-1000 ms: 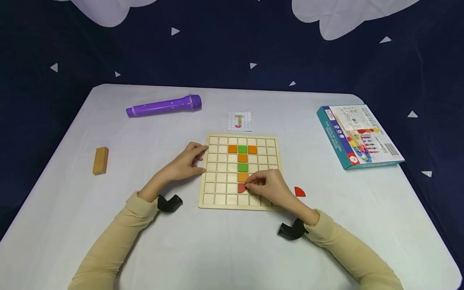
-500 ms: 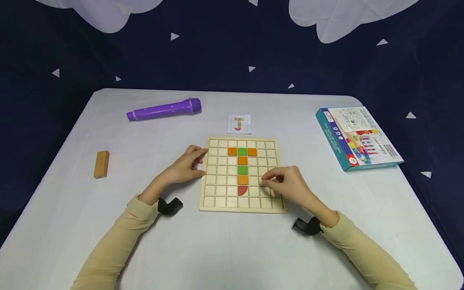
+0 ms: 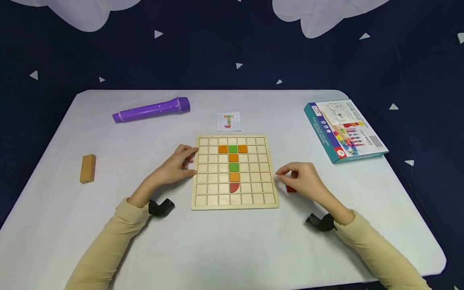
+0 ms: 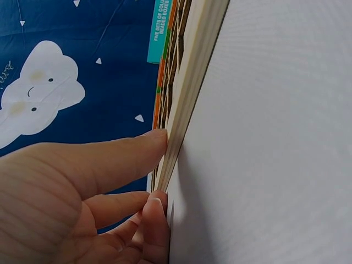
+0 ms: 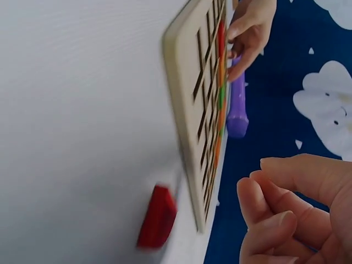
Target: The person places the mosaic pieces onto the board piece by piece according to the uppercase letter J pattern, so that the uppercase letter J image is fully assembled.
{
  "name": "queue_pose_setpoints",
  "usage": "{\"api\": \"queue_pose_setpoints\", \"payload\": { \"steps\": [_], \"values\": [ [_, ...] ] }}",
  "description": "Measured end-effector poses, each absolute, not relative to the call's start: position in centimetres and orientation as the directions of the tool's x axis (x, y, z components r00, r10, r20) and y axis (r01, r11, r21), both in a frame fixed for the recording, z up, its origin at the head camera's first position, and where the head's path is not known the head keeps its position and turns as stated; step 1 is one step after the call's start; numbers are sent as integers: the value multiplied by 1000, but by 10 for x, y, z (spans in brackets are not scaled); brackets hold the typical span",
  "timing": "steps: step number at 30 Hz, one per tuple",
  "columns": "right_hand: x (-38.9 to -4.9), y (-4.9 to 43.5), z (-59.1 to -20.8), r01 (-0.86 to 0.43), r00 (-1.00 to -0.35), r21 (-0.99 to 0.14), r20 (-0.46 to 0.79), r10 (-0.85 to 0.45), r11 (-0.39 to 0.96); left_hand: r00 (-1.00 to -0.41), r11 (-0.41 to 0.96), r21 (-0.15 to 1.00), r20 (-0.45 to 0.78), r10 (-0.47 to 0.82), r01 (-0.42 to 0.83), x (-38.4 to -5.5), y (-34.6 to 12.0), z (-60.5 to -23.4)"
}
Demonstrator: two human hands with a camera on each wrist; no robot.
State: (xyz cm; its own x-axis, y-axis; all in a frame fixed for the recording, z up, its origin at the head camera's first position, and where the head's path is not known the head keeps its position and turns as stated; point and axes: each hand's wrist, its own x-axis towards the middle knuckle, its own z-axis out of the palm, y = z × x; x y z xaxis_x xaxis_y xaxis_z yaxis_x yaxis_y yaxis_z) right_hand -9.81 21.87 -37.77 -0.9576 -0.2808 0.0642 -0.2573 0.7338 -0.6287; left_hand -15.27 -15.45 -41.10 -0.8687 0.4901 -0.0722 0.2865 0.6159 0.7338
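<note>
A wooden grid board [image 3: 235, 208] lies mid-table. Orange and green square tiles [image 3: 233, 167] form a T on it, with a red quarter-circle tile [image 3: 234, 187] at the stem's foot. My left hand [image 3: 173, 166] touches the board's left edge with thumb and fingertips, as the left wrist view confirms along the board's side [image 4: 192, 77]. Right of the board, my right hand [image 3: 305, 180] hovers over a loose red piece [image 3: 291, 189], partly hidden by the fingers. In the right wrist view this red piece [image 5: 158, 218] lies apart from the fingers, which hold nothing.
Behind the board lies a small pattern card [image 3: 228, 121]. A purple toy microphone [image 3: 152, 110] is at the back left, a wooden block [image 3: 88, 168] at the left. At the right lies a flat game box [image 3: 346, 131].
My right hand has moved right from the red quarter-circle tile on the board, leaving the tile there, to above the loose red piece. My left hand stays at the board's edge.
</note>
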Motion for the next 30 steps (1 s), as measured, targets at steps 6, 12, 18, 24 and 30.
{"api": "queue_pose_setpoints", "payload": {
  "steps": [6,12,18,24,30],
  "values": [
    [-94,235,-380,-233,-960,-583,11,-280,778,-870,617,733,-70,488,288,-152,-154,-412],
    [-90,244,-383,-208,-956,-570,-54,-289,795,-870,619,733,-77,487,281,-151,-154,-410],
    [-82,247,-388,-187,-967,-495,-62,-249,849,-866,616,735,-81,493,283,-150,-153,-407],
    [-78,244,-390,-190,-968,-434,-67,-242,881,-868,621,733,-87,489,276,-150,-153,-407],
    [-78,235,-387,-246,-959,-395,-29,-280,885,-871,622,733,-86,484,273,-150,-154,-408]
  ]
}}
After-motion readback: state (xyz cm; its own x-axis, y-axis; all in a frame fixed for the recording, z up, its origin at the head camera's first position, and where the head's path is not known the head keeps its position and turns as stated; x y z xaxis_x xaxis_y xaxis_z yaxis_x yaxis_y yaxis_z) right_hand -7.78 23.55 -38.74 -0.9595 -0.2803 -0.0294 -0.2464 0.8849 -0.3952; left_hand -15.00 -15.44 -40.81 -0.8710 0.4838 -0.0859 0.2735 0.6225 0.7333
